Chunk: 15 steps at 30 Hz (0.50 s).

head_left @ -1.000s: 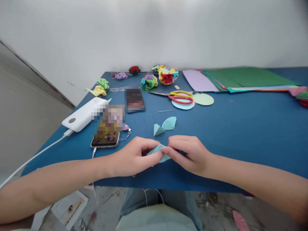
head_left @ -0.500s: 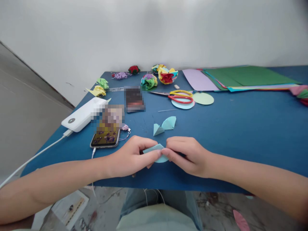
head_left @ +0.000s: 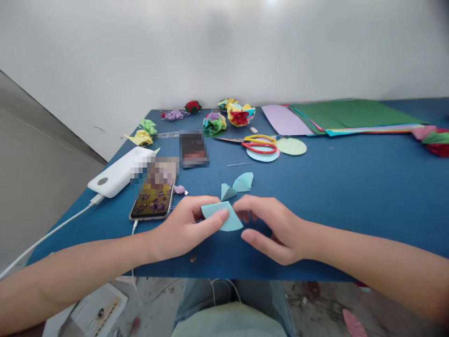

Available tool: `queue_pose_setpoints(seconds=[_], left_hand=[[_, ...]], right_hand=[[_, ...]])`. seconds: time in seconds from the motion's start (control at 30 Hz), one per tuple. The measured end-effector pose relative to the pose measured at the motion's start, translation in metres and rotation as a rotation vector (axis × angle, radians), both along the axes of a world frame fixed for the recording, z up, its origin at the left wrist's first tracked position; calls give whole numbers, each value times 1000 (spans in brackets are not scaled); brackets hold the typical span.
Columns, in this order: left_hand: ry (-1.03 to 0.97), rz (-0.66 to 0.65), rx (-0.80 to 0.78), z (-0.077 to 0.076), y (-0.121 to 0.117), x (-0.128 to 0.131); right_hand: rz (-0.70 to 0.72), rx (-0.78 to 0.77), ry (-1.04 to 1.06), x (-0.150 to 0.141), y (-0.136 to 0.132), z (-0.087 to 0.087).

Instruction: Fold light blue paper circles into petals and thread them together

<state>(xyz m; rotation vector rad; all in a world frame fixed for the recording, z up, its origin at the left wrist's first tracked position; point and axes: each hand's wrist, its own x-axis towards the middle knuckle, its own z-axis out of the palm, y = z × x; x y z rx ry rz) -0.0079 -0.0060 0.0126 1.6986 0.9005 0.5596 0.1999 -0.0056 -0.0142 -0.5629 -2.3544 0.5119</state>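
My left hand (head_left: 184, 229) pinches a folded light-blue paper wedge (head_left: 224, 219) near the front edge of the blue table (head_left: 351, 187). My right hand (head_left: 277, 229) rests just right of the wedge with its fingers loosely spread, its fingertips close to the paper's upper edge but not gripping it. Two more folded light-blue pieces (head_left: 236, 186) lie on the table just behind the hands.
A phone (head_left: 152, 201) and a white power bank (head_left: 119, 172) with a cable lie at the left. Scissors (head_left: 257, 142) rest on paper circles (head_left: 291, 146) mid-table. Several paper flowers (head_left: 228, 116) and a stack of coloured sheets (head_left: 351, 117) line the back.
My right hand has let go of the paper wedge and opened. My left hand has lifted the wedge slightly so that its flat face shows.
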Motion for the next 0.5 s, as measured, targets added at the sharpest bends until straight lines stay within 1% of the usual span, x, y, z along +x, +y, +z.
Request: queue_pose_setpoints(seconds=[0.07, 0.13, 0.17, 0.23, 0.3, 0.4, 0.5], left_hand=[[-43, -13, -32, 1, 1, -1], [-17, -47, -82, -1, 0, -2], [17, -72, -113, -2, 0, -2], [71, -110, -175, -4, -2, -2], [42, -93, -197, -5, -2, -2], [-106, 29, -110, -3, -1, -2], [-132, 98, -16, 0, 3, -2]], right_hand=[[-26, 264, -10, 3, 5, -1], [-54, 537, -71, 4, 8, -1], [-53, 627, -98, 5, 9, 0], [-11, 718, -101, 5, 8, 3], [18, 756, -87, 6, 5, 7], [-13, 813, -93, 8, 1, 10], [-63, 883, -112, 10, -1, 7]])
